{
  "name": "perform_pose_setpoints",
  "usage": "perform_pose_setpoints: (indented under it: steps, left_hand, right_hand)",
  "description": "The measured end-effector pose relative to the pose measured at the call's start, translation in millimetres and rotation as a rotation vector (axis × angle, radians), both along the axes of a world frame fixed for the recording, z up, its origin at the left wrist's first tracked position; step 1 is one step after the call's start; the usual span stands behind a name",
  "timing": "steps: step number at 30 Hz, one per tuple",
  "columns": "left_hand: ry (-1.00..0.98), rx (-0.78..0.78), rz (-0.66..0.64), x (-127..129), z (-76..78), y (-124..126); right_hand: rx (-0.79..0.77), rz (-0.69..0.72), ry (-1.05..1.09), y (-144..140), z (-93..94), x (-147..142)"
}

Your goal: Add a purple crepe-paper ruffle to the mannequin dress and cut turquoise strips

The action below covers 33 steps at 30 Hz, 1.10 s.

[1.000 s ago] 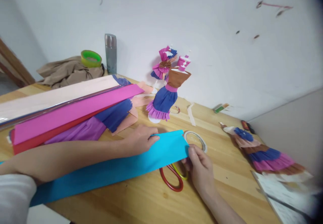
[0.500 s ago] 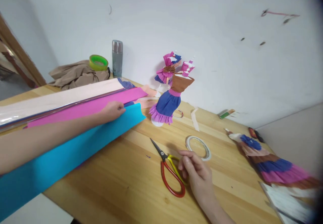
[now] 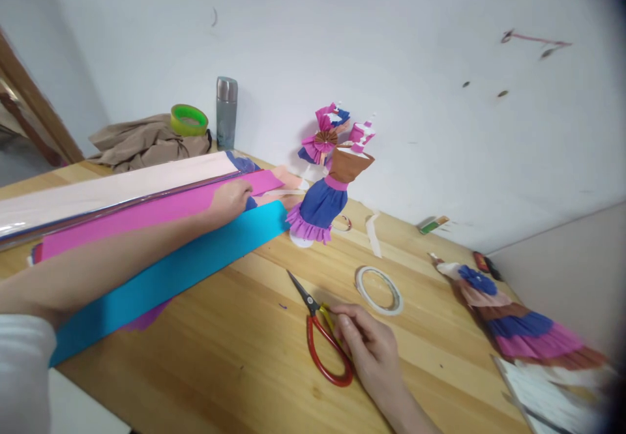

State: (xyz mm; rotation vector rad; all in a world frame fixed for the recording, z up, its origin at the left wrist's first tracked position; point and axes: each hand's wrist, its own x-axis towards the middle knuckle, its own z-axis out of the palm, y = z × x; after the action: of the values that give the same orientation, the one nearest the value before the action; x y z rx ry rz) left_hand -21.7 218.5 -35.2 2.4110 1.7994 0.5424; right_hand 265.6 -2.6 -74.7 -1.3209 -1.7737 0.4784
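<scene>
My left hand is closed, resting at the end of the long pink paper; whatever its fingers hold is hidden. Beneath that forearm, a bright blue strip of paper lies slanting across the table. My right hand has its fingers curled over the yellow handle of the scissors; whether they grip it cannot be seen. The scissors lie flat, black blades pointing away, red handle loop uncovered. Beyond them stands a small dress form in a brown, blue and purple paper dress. A white tape roll lies by my right hand.
Cream paper in clear wrapping lies behind the pink. At the back are a flask, green tape on brown cloth, and a second decorated figure by the wall. Another layered paper dress lies at right.
My left hand has moved slightly right and farther away. The blue strip has shifted right and away, baring its near-left end. My right hand has moved left over the scissors' yellow handle; the scissors stay put.
</scene>
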Motion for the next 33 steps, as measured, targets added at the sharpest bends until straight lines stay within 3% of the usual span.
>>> perform_pose_setpoints:
  steps: [6,10,13,18,21,27,33]
  left_hand:
    - [0.224,-0.063,-0.008,-42.5,4.6,8.7]
    - [0.290,-0.145,-0.063,-50.5,12.2,19.1]
    - [0.286,-0.179,-0.067,-53.1,27.9,26.5]
    - [0.157,-0.260,-0.019,-67.2,60.2,28.9]
    - [0.014,-0.336,0.023,-74.2,70.0,29.1]
    - [-0.179,-0.411,0.083,-74.9,70.0,35.3]
    - [-0.275,-0.357,0.129,-78.3,67.4,41.8]
  right_hand:
    - [0.065,0.067,-0.073,1.0,4.2,-3.1]
    - [0.145,0.114,-0.114,1.4,7.9,-5.0]
    - [0.192,0.140,-0.153,1.8,9.3,-5.6]
    - [0.207,0.180,-0.180,2.6,8.6,-5.4]
    - [0.196,0.188,-0.185,2.9,7.5,-5.2]
    - [0.197,0.199,-0.184,2.8,7.7,-6.3]
    - [0.217,0.206,-0.191,3.8,7.4,-6.4]
